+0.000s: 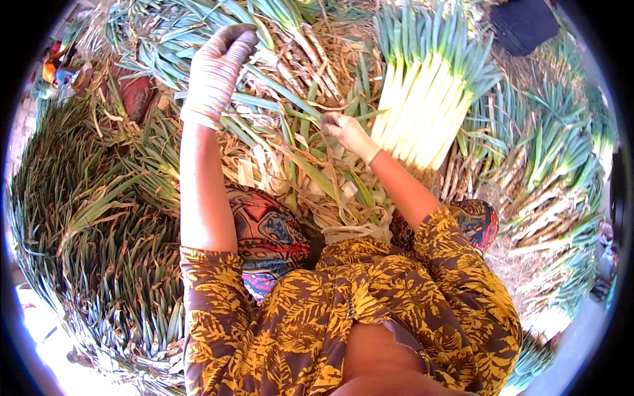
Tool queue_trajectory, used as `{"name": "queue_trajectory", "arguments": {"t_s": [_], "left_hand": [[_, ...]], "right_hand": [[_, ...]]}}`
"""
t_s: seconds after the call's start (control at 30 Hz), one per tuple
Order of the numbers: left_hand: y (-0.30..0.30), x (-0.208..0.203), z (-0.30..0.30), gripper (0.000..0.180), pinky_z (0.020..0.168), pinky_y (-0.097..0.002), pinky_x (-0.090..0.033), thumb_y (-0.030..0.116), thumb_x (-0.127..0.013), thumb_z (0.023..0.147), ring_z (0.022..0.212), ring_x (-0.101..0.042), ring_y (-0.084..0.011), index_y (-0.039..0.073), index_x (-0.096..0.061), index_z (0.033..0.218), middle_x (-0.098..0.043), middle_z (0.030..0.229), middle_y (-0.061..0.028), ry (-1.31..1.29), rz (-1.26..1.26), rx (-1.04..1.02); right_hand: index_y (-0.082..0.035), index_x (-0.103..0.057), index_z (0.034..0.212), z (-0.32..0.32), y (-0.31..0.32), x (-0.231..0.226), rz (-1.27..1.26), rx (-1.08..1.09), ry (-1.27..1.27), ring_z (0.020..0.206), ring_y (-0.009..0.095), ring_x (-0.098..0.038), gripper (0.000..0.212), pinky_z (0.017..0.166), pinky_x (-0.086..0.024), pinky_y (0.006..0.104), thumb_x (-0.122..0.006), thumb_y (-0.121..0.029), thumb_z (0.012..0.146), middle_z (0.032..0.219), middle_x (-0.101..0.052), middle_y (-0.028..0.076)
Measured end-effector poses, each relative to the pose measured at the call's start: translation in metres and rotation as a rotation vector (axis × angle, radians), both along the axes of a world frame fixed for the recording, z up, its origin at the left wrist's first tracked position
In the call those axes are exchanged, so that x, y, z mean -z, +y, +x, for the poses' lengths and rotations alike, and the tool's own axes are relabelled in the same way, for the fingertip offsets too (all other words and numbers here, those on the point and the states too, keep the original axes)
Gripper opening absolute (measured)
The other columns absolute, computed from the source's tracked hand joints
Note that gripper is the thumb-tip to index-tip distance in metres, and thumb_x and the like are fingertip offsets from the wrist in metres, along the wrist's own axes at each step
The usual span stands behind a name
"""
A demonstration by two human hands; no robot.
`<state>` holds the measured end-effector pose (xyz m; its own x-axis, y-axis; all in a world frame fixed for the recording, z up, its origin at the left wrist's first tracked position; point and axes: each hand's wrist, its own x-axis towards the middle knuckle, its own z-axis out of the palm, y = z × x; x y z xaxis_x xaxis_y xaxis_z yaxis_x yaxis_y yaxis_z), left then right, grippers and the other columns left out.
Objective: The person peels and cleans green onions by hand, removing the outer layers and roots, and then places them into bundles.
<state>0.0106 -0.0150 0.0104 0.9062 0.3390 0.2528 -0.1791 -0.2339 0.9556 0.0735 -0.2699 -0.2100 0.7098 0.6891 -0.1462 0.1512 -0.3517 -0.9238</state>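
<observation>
My left hand point(218, 76), in a pale striped work glove with dark fingertips, is raised at the upper left over green leek leaves. Its fingers curl together; what they hold, if anything, is hidden. My right hand point(350, 134), gloved in white with darkened fingertips, is closed near the middle of the view. A long green leek leaf point(287, 92) slants from below my left hand to my right fingertips, which pinch its end. Just right of my right hand lies a thick row of cleaned leeks point(422, 99) with white stems and green tops.
Stripped leaves and peelings point(317, 175) cover the ground before my knees. Untrimmed leeks point(314, 56) lie ahead, and more leeks point(548, 171) are piled right. A large dense leek stack point(99, 264) fills the left. A dark cloth point(525, 26) lies far right.
</observation>
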Motion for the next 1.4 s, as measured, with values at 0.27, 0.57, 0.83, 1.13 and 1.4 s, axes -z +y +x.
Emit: {"name": "queue_trajectory", "arguments": {"t_s": [0.27, 0.57, 0.83, 1.13, 1.4], "left_hand": [[-0.003, 0.000, -0.015, 0.023, 0.080, -0.0226, -0.048, 0.012, -0.064, 0.091, 0.085, -0.058, -0.0081, 0.003, -0.065, 0.112, -0.066, 0.096, -0.0012, 0.045, 0.279, -0.169], [0.000, 0.006, -0.002, 0.022, 0.079, -0.0243, -0.050, 0.010, -0.065, 0.090, 0.084, -0.060, -0.0094, 0.000, -0.064, 0.109, -0.067, 0.094, -0.0052, 0.082, 0.365, -0.141], [0.002, 0.018, 0.010, 0.022, 0.078, -0.0316, -0.051, 0.018, -0.066, 0.088, 0.083, -0.066, -0.0235, 0.002, -0.066, 0.103, -0.068, 0.095, -0.0146, 0.098, 0.350, -0.109], [0.001, 0.083, 0.045, 0.032, 0.077, -0.0354, -0.057, 0.028, -0.060, 0.094, 0.085, -0.067, -0.0222, 0.003, -0.059, 0.114, -0.068, 0.095, -0.0095, 0.425, -0.650, 0.293], [-0.037, 0.031, 0.029, 0.024, 0.059, -0.0261, -0.052, 0.030, -0.058, 0.096, 0.061, -0.062, -0.0115, 0.007, -0.066, 0.097, -0.068, 0.077, -0.0020, 0.142, -0.392, 0.347]], "right_hand": [[-0.003, -0.045, 0.133, 0.112, 0.064, 0.114, -0.219, 0.540, -0.161, 0.104, 0.043, -0.058, 0.054, 0.088, -0.047, 0.0475, -0.059, -0.021, 0.084, 0.115, -0.060, 0.026], [0.003, -0.042, 0.139, 0.137, 0.039, 0.092, -0.714, 0.132, 0.002, 0.121, 0.032, -0.053, 0.064, 0.100, -0.043, 0.0387, -0.066, -0.025, 0.086, 0.136, -0.051, 0.021], [0.005, -0.050, 0.124, 0.042, 0.031, -0.036, 0.321, 0.081, 0.679, 0.061, 0.008, -0.058, 0.034, 0.054, -0.051, 0.0187, -0.051, -0.015, 0.096, 0.083, -0.064, 0.011], [0.001, -0.047, 0.121, -0.135, -0.046, -0.154, 0.257, -0.033, 0.194, 0.059, 0.009, -0.049, 0.037, 0.051, -0.046, 0.0205, -0.056, -0.022, 0.093, 0.075, -0.052, 0.000], [0.000, -0.043, 0.127, -0.150, -0.055, -0.139, 0.404, 0.169, 0.198, 0.059, 0.005, -0.046, 0.042, 0.047, -0.040, 0.0175, -0.056, -0.014, 0.090, 0.083, -0.055, 0.001]]}}
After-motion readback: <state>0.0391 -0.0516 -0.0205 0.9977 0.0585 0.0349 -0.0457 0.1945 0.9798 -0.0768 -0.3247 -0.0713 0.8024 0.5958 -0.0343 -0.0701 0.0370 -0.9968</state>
